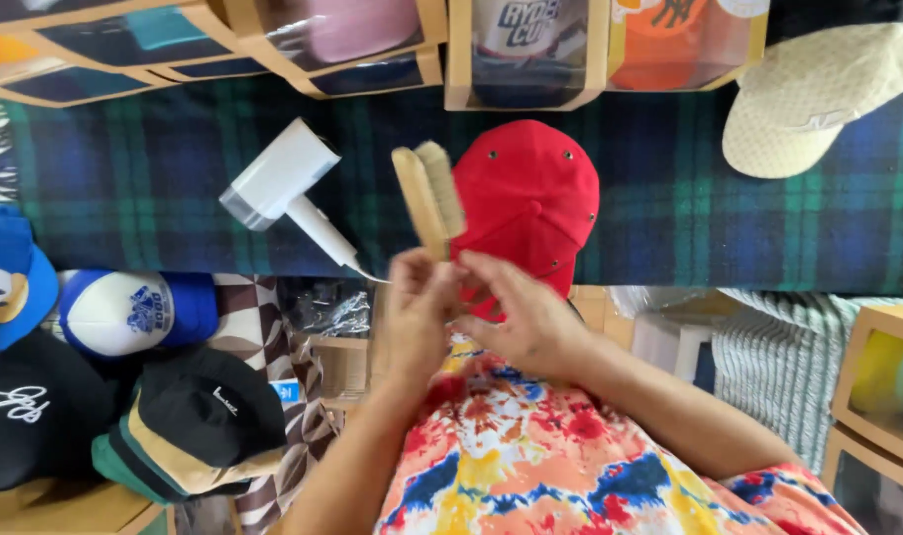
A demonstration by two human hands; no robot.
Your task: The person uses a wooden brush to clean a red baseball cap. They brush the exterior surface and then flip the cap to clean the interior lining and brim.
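- left hand (415, 302) fingers curled shut round the handle end of a wooden bristle brush (428, 196), brush held upright, bristles facing the cap.
- right hand (524, 315) fingers loosely bent, touching the brush base and the brim of the red cap (527, 198); cannot tell if it grips.
- step looks like brush readied over the cap; next calls for bristles laid on the crown.
- cap lies on the plaid-covered desk (124, 188), white handheld steamer (283, 183) just left.
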